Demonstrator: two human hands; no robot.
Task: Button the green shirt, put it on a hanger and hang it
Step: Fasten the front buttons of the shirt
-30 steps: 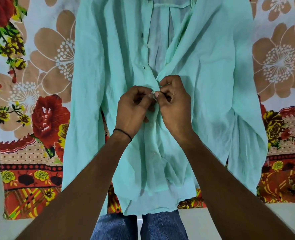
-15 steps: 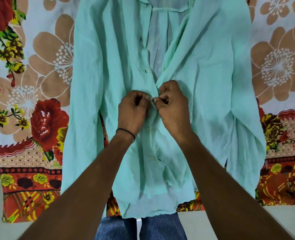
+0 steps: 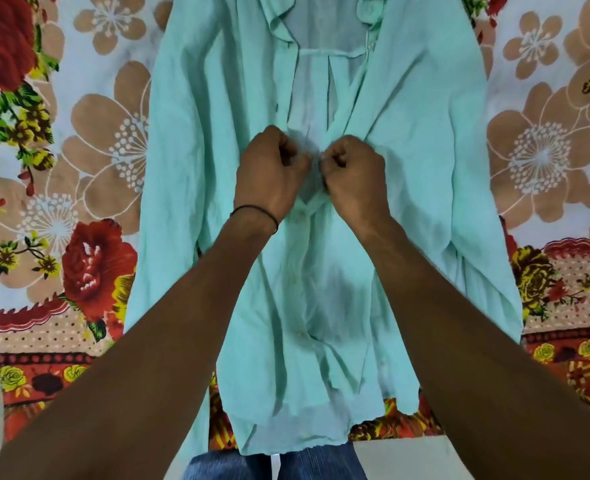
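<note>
Both hands, left hand [image 3: 269, 171] and right hand [image 3: 352, 174], have moved up the thin green cotton shirt [image 3: 425, 150] mid-frame, each grip pinching a front edge for the next button.

The green shirt [image 3: 200, 168] is cut off at 12 o'clock. The left hand [image 3: 269, 174] and right hand [image 3: 354, 178] hide the button between them.

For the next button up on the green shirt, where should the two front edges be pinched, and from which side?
Pinch each front edge of the green shirt just above where the left hand and right hand now meet, coming from above, one hand per side. The plackets part there into an open V, so both edges lie exposed.
</note>
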